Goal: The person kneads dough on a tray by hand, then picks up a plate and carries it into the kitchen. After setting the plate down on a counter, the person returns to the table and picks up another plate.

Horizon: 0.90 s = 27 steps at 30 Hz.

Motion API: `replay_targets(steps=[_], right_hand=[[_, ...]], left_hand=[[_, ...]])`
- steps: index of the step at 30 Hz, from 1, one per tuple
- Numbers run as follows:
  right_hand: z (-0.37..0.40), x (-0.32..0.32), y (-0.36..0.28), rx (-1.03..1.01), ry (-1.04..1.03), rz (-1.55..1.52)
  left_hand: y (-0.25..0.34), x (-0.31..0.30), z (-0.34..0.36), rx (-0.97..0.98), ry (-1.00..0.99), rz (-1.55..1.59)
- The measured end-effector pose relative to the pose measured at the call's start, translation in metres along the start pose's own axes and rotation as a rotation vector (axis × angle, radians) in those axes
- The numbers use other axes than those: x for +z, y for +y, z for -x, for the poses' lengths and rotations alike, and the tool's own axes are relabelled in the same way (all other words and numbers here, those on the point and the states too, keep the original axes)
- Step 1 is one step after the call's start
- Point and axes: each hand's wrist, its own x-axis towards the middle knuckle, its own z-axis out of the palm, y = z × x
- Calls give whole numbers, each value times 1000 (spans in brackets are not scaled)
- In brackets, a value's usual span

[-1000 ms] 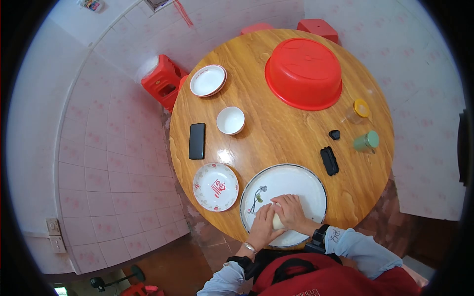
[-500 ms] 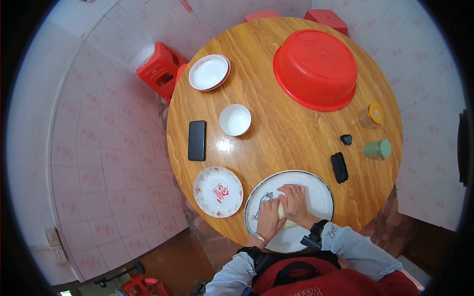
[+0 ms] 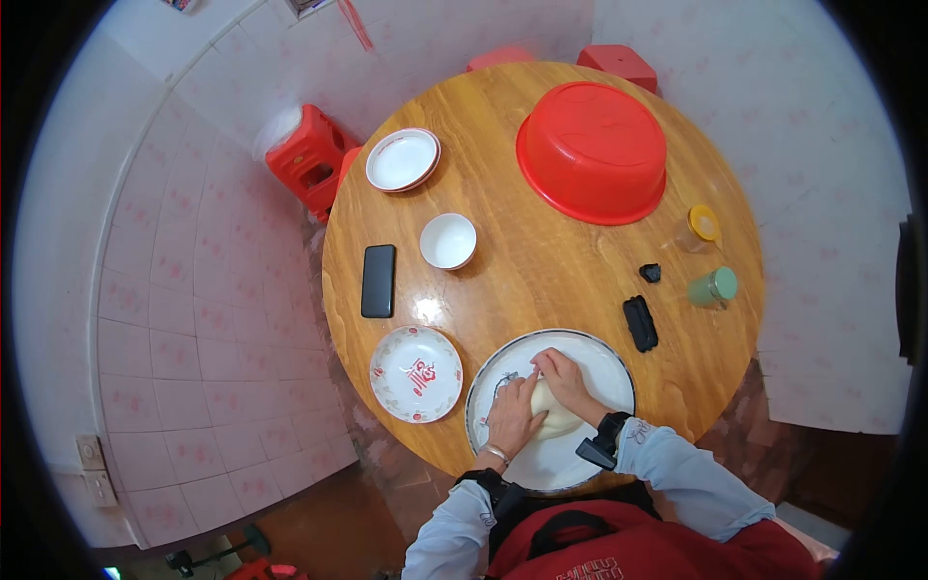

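Note:
A lump of pale dough (image 3: 555, 416) lies on a large white round tray (image 3: 611, 387) with a dark rim, near the front edge of the table. My left hand (image 3: 512, 414) wraps the dough's left side, its thumb resting across the surface. Over the far right side bends my right hand (image 3: 566, 379), fingers curled at the dough's far end. The fingertips of both hands nearly meet there. Part of the dough is hidden beneath the hands.
Left of the tray stand a patterned plate (image 3: 447, 379), a black phone (image 3: 379, 281), a white bowl (image 3: 449, 242) and stacked plates (image 3: 402, 160). A red basin (image 3: 599, 150) sits upside down at the back. On the right are a black case (image 3: 640, 324), a green-lidded jar (image 3: 713, 288) and a yellow-lidded jar (image 3: 703, 224).
My hands have shifted on the dough; the right fingers are now curled at its far end and more of the dough shows between them. The whole view has tilted slightly.

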Motion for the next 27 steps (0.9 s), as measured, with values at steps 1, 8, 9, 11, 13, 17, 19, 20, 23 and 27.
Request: replay_targets(steps=[1,8,9,11,13,17,19,20,23,27], right_hand=[[5,-2,1,44,-42,-124],[48,-2,13,3,-87,-136],[57,-1,14,-41,-114,-29],[77,-10,-9,-168,-157,133],[91,-18,-20,-377,-210,361],[99,-21,-18,-583,-218,405],[98,-21,-13,-599,-183,421],[100,-19,-10,-622,-151,434],[97,-13,0,-669,-132,445],[85,-8,-5,-613,-51,477]], left_hand=[[2,-3,6,4,3,0],[-4,-22,63,52,-87,341],[-4,-22,69,-53,-162,373],[1,-20,74,-33,-77,305],[1,-16,79,-18,6,243],[7,-6,85,11,-134,313],[16,-3,85,-10,-137,273],[20,-1,86,-36,-119,221],[25,6,87,-88,-83,136],[29,1,73,-192,-48,111]])
